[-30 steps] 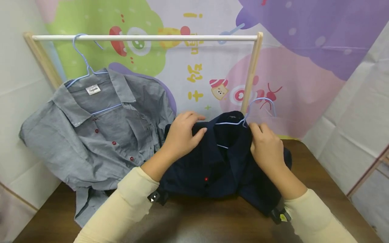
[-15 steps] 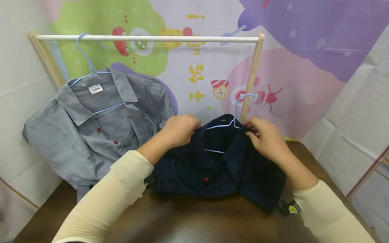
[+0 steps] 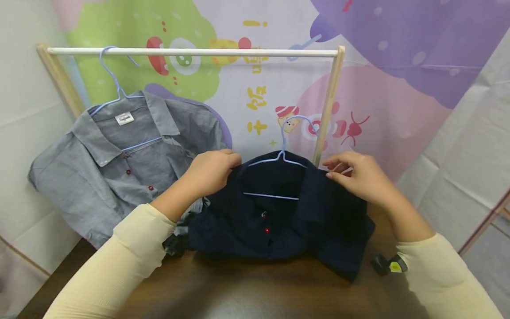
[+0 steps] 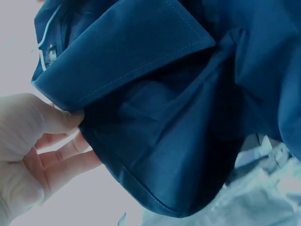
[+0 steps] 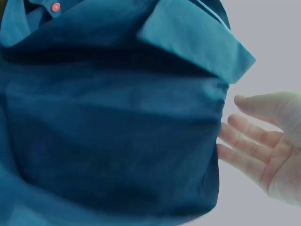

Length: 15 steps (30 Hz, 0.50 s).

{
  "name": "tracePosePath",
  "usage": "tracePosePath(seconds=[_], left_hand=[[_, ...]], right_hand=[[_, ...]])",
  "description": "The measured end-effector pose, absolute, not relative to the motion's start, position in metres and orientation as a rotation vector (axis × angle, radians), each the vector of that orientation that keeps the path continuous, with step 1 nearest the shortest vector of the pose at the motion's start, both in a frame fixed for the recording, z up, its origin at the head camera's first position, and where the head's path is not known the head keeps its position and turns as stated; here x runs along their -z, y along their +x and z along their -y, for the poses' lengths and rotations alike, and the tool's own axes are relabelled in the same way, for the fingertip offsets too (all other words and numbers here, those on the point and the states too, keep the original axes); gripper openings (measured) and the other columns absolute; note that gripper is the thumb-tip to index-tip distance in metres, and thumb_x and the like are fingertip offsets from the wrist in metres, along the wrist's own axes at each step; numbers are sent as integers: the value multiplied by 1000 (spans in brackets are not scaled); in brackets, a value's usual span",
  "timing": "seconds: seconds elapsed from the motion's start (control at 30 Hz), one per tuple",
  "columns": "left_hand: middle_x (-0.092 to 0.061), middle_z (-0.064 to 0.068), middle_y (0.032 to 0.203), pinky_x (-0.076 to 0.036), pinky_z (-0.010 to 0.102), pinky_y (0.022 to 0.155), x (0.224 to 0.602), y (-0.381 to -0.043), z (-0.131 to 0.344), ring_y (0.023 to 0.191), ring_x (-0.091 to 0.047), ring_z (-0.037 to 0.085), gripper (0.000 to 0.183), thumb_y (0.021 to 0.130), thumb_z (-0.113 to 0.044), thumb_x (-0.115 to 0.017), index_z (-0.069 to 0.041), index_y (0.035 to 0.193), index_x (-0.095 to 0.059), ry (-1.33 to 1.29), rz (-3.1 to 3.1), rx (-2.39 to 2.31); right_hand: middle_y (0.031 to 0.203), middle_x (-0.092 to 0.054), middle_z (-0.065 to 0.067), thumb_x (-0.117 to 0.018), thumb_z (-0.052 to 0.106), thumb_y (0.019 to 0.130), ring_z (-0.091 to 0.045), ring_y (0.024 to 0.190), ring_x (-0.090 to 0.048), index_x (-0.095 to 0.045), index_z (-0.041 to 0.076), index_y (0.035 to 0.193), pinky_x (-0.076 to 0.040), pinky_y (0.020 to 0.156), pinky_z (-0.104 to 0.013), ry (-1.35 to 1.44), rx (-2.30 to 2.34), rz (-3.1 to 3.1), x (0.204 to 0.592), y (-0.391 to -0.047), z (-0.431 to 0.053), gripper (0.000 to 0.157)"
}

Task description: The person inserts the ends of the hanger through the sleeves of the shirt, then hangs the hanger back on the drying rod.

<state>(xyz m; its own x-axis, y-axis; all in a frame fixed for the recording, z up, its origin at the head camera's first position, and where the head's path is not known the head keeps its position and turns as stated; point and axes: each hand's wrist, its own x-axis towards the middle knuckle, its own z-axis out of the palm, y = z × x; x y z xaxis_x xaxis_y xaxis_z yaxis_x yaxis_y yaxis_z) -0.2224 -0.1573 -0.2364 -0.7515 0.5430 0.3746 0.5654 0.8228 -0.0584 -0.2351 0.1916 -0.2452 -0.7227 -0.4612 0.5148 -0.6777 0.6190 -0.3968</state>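
A dark navy shirt with a red button is on a light blue wire hanger, whose hook stands up free above the collar. My left hand pinches the shirt's shoulder beside the collar, thumb in front, as the left wrist view shows. My right hand is at the other shoulder. In the right wrist view its thumb is apart from the cloth, and its relaxed fingers reach the shirt's edge; their tips are partly hidden behind it. A grey shirt hangs on a second blue hanger at the left.
A rack with a white rail and wooden posts stands behind the shirts. The grey shirt's hanger hooks over the rail's left part. Below is a brown table. A printed cartoon cloth covers the back.
The navy shirt's collar and hanger have shifted left and turned upright. My left hand has moved left and now pinches the shoulder. My right hand's thumb has come away from the cloth.
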Motion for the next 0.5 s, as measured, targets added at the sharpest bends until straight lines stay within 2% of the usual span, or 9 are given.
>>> tracePosePath(seconds=[0.1, 0.2, 0.37, 0.43, 0.5], left_hand=[[-61, 5, 88, -52, 41, 61, 237, -218, 168, 72, -61, 25, 15, 88, 2, -64, -10, 96, -67, -810, 2588, 108], [-63, 7, 89, -53, 43, 62, 237, -215, 178, 74, -63, 27, 15, 88, 3, -64, -9, 97, -68, -796, 2529, 149], [-63, 7, 86, -52, 45, 63, 238, -209, 197, 75, -63, 27, 16, 87, 4, -65, -7, 98, -68, -786, 2410, 237], [-63, 6, 87, -52, 46, 62, 237, -206, 204, 75, -62, 27, 16, 87, 4, -65, -7, 97, -68, -774, 2374, 264], [-63, 7, 88, -51, 46, 62, 235, -204, 211, 75, -62, 27, 16, 86, 5, -65, -7, 97, -68, -761, 2349, 277]], right_hand=[[95, -71, -14, -75, 2, 83, -27, 80, -69, -71, 0, 102, -57, 71, -45, 865, -834, 2433, 242, -235, -196, 20], [97, -70, -12, -76, 5, 83, -26, 81, -69, -71, 2, 103, -57, 72, -39, 806, -830, 2420, 240, -234, -201, 20], [106, -67, -12, -75, 15, 87, -27, 87, -68, -69, 4, 110, -51, 71, -13, 728, -890, 2454, 236, -238, -210, 26], [110, -67, -13, -73, 19, 88, -26, 90, -67, -67, 5, 113, -46, 70, -8, 691, -931, 2474, 234, -242, -214, 30], [114, -66, -11, -72, 24, 89, -21, 93, -67, -66, 7, 116, -46, 71, -9, 642, -976, 2496, 232, -246, -216, 33]])
